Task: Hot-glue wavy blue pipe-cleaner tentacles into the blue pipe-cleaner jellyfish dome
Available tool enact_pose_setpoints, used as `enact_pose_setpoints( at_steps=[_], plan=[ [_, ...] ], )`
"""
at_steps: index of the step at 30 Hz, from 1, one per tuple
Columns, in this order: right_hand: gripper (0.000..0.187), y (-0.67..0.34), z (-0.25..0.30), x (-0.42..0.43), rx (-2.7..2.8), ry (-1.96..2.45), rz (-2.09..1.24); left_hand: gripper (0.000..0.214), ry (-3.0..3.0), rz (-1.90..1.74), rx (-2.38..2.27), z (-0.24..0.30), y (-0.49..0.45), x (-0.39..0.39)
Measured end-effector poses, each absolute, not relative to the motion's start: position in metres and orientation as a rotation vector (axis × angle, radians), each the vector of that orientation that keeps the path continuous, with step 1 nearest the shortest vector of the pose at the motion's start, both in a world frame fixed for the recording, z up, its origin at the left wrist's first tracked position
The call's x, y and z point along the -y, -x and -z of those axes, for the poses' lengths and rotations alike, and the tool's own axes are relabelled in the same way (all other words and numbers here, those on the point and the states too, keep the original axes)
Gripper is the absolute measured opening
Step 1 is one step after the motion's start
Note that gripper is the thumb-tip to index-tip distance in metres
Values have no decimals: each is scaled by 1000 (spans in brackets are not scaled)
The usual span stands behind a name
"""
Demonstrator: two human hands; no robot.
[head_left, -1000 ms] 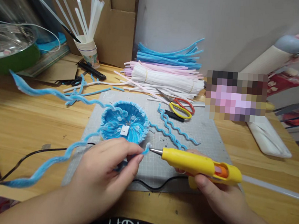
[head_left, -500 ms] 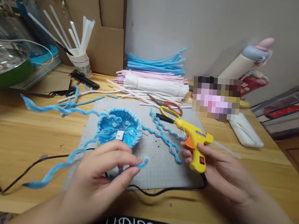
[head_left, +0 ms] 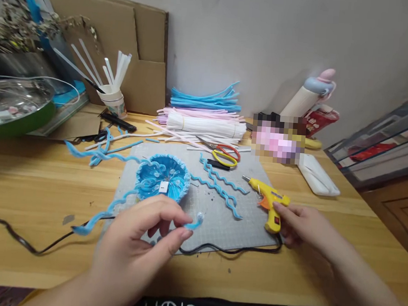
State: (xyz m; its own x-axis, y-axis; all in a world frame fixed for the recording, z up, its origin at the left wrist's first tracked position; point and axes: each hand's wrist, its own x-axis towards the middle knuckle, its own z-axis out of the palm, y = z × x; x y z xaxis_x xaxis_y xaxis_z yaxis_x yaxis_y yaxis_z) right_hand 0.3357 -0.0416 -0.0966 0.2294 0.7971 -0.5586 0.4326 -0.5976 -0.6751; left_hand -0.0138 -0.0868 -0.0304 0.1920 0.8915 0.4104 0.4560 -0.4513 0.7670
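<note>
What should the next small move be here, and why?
Probably, the left hand should carry its pinched blue fuzzy stem to the round blue fuzzy bowl: the stem ends in a pale blob, and wavy blue strands already extend from the bowl.

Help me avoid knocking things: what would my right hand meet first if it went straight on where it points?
Your right hand would likely meet the yellow glue gun first; the thumb seems to touch it, though depth leaves exact contact unclear.
</note>
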Motion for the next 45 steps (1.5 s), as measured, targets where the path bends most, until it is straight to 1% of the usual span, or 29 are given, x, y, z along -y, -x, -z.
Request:
enact_pose_setpoints(
  at_steps=[2,4,5,7,8,9,10,11,13,16,20,25,30,34,38,45],
  plan=[
    [45,-328,86,46,1231,2162,-1227,11,-1983,-1190,-1266,25,19,92],
    [37,-306,72,50,1413,2025,-1190,12,-1982,-1186,-1279,21,24,97],
    [33,-290,65,51,1512,1872,-1252,13,-1983,-1185,-1290,20,27,100],
    [28,-252,55,49,1535,1585,-1469,14,-1978,-1181,-1325,20,31,103],
    [30,-232,52,45,1510,1475,-1556,15,-1970,-1180,-1345,21,33,105],
    [36,-214,52,39,1456,1383,-1604,15,-1958,-1179,-1365,22,34,106],
    [46,-197,53,32,1361,1347,-1626,15,-1943,-1182,-1383,24,36,107],
    [51,-182,56,25,1237,1349,-1609,15,-1928,-1184,-1399,26,38,108],
    [54,-159,64,11,1165,1340,-1645,16,-1908,-1193,-1429,31,41,111],
    [54,-139,77,-1,1087,1329,-1737,17,-1916,-1192,-1455,37,45,113],
    [56,-128,86,-1,1007,1316,-1801,12,-1931,-1129,-1459,43,44,109],
    [50,-130,86,19,941,1263,-1824,6,-1953,-1044,-1591,51,39,98],
    [51,-138,86,48,888,1239,-1801,9,-2081,-905,-1718,63,32,89],
    [57,-140,93,60,855,1210,-1752,16,-2254,-652,-1810,67,21,84],
    [60,-139,100,63,856,1158,-1749,19,-2282,-420,-1862,63,13,80],
    [59,-143,105,68,865,1085,-1744,21,-2159,-394,-1794,58,9,75]
  ],
)
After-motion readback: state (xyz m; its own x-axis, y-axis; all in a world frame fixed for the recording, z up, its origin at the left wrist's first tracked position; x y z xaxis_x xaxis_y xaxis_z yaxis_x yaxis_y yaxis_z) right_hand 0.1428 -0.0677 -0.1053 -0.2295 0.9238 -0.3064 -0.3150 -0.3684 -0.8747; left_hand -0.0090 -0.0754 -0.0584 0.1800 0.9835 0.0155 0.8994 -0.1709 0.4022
